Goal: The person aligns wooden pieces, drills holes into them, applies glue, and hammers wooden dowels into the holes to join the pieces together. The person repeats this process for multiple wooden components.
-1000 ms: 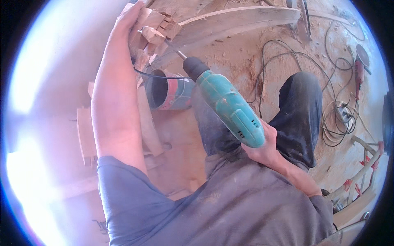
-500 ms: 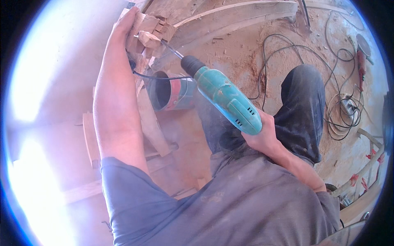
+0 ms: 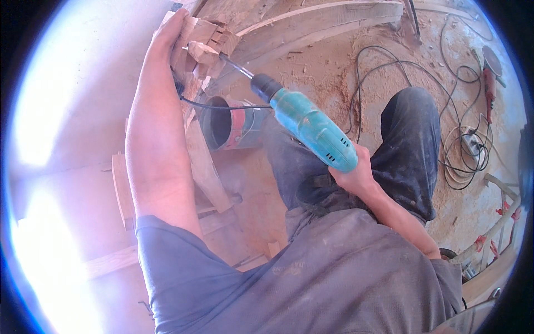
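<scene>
My right hand [image 3: 356, 172] is closed round the grip of a teal power drill [image 3: 314, 128], which points up and to the left. Its long bit [image 3: 238, 66] reaches a pale wooden block [image 3: 203, 54]; whether the tip is inside the wood cannot be told. At the upper left, my left hand [image 3: 173, 29] grips the edge of a jointed wooden piece [image 3: 217, 37] with slots cut in it, next to that block. Part of the left fingers is hidden.
A bucket [image 3: 239, 127] with a red band lies tipped below the work. A curved wooden beam [image 3: 328, 19] runs across the far side. On the dusty floor at right are an angle grinder [image 3: 489, 92], looped cables and a power strip [image 3: 474, 145].
The drill has shifted slightly right, away from the wooden block, and more of its bit shows. My left hand and the wood have stayed in place.
</scene>
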`<state>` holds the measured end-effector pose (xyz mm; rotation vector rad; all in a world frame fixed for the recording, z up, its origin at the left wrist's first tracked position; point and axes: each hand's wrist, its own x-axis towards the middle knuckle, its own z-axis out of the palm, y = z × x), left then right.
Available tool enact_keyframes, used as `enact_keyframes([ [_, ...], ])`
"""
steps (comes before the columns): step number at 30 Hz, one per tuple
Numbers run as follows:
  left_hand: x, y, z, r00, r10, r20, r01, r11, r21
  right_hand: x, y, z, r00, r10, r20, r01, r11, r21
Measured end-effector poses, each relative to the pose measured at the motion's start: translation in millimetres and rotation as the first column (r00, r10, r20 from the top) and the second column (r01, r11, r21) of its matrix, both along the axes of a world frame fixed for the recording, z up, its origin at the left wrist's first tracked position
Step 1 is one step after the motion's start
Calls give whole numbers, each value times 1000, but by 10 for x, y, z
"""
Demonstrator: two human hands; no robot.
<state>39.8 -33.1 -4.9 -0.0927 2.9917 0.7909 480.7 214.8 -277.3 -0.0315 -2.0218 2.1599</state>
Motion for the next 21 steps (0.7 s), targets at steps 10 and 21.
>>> enact_keyframes([
  [10, 140, 68, 34, 1000, 2, 9, -2, 1000, 10, -82, 19, -178, 1000, 9, -14, -9, 1000, -20],
  [21, 112, 45, 21, 1000, 7, -8, -7, 1000, 20, -169, 32, -343, 999, 15, -29, -15, 1000, -13],
])
